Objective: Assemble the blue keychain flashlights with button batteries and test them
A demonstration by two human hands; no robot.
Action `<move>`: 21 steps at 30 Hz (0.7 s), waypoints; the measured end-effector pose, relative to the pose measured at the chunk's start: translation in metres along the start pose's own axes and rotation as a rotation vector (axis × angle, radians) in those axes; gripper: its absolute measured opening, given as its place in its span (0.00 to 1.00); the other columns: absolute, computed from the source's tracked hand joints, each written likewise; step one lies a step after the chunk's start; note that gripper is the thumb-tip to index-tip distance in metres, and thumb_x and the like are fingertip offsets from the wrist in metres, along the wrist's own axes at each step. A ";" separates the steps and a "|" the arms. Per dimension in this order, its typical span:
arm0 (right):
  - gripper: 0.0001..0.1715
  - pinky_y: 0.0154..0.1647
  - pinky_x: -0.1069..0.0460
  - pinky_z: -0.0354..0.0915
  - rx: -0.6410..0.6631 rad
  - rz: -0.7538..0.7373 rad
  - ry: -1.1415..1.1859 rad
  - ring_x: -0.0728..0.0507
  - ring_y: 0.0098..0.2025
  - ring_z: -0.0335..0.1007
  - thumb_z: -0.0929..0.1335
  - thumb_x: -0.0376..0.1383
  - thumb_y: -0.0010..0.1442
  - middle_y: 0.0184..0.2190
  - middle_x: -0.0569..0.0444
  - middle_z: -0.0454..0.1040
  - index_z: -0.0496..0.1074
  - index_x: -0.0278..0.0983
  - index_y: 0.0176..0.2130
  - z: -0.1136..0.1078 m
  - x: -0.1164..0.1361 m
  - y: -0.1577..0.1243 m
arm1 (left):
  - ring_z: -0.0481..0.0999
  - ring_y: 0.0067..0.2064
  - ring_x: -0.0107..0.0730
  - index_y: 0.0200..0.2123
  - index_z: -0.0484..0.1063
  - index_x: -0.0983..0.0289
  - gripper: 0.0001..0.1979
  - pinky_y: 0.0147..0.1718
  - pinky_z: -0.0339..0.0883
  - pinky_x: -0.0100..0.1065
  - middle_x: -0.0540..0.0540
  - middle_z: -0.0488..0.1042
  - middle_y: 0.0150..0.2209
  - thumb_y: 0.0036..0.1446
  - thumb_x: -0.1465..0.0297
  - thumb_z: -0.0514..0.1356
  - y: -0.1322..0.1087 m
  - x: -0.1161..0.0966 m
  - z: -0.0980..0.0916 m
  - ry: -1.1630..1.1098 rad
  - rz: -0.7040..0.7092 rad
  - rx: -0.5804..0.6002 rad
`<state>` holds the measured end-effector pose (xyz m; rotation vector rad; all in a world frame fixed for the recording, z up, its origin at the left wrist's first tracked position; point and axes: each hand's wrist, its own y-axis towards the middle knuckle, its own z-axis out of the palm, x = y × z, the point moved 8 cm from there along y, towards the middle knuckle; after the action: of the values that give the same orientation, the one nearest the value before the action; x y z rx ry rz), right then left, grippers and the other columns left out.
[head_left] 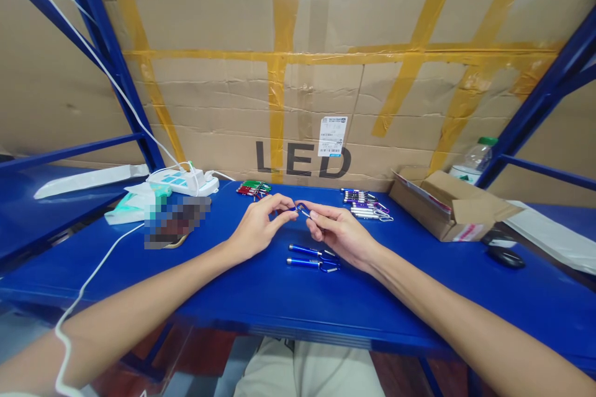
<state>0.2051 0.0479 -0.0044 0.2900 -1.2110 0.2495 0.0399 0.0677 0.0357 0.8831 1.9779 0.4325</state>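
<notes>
Between my two hands, above the middle of the blue table, is a small blue keychain flashlight with a carabiner clip (303, 211). My left hand (261, 223) pinches its blue end between thumb and fingers, which hide most of the body. On the clip side, my right hand (343, 232) has thumb and forefinger closed on the carabiner. Just below the hands, two blue keychain flashlights (303, 262) lie side by side, clips pointing right.
Red and green flashlights (254, 188) lie at the back. Several purple, black and silver ones (365, 205) are grouped right of them. An open cardboard box (447, 205), a black mouse (506, 257), a power strip (184, 182), a tissue pack (135, 205) and a white cable (93, 276) flank the workspace.
</notes>
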 end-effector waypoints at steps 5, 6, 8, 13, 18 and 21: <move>0.28 0.34 0.50 0.58 -0.066 -0.070 -0.076 0.49 0.30 0.60 0.79 0.43 0.59 0.29 0.57 0.72 0.82 0.37 0.56 -0.006 0.008 0.003 | 0.81 0.44 0.38 0.47 0.79 0.60 0.11 0.44 0.71 0.37 0.53 0.84 0.42 0.71 0.59 0.64 0.002 0.000 -0.004 0.074 0.040 0.003; 0.26 0.34 0.50 0.58 -0.093 -0.096 -0.115 0.49 0.29 0.60 0.78 0.44 0.59 0.29 0.57 0.72 0.83 0.37 0.54 -0.009 0.011 0.003 | 0.80 0.43 0.38 0.46 0.80 0.60 0.11 0.44 0.71 0.37 0.53 0.84 0.42 0.71 0.60 0.64 0.002 -0.001 -0.004 0.112 0.055 0.003; 0.21 0.33 0.50 0.57 -0.159 -0.151 -0.223 0.48 0.29 0.61 0.76 0.45 0.60 0.29 0.57 0.72 0.83 0.36 0.49 -0.017 0.017 0.005 | 0.80 0.44 0.39 0.46 0.80 0.60 0.11 0.47 0.70 0.38 0.54 0.84 0.44 0.71 0.60 0.63 0.002 -0.005 -0.004 0.171 0.084 0.025; 0.15 0.30 0.50 0.56 -0.287 -0.218 -0.535 0.46 0.27 0.61 0.69 0.43 0.62 0.24 0.58 0.68 0.81 0.37 0.39 -0.034 0.029 0.006 | 0.79 0.47 0.40 0.51 0.80 0.59 0.12 0.48 0.71 0.39 0.55 0.84 0.49 0.73 0.60 0.61 0.001 -0.008 0.003 0.206 0.092 0.140; 0.15 0.33 0.49 0.58 -0.341 -0.261 -0.922 0.43 0.31 0.68 0.64 0.37 0.62 0.27 0.54 0.76 0.80 0.38 0.32 -0.035 0.041 0.002 | 0.78 0.45 0.40 0.51 0.80 0.59 0.13 0.48 0.70 0.40 0.55 0.83 0.46 0.74 0.60 0.59 -0.001 -0.005 0.012 0.214 0.093 0.265; 0.16 0.37 0.49 0.59 -0.320 -0.192 -1.144 0.41 0.35 0.73 0.63 0.34 0.63 0.31 0.53 0.81 0.78 0.39 0.31 -0.030 0.040 0.001 | 0.78 0.44 0.39 0.49 0.81 0.59 0.13 0.46 0.69 0.38 0.54 0.82 0.41 0.73 0.59 0.61 -0.004 -0.003 0.019 0.200 0.076 0.346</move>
<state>0.2443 0.0604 0.0235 0.2647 -2.2991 -0.3427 0.0558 0.0622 0.0249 1.1712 2.2499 0.2305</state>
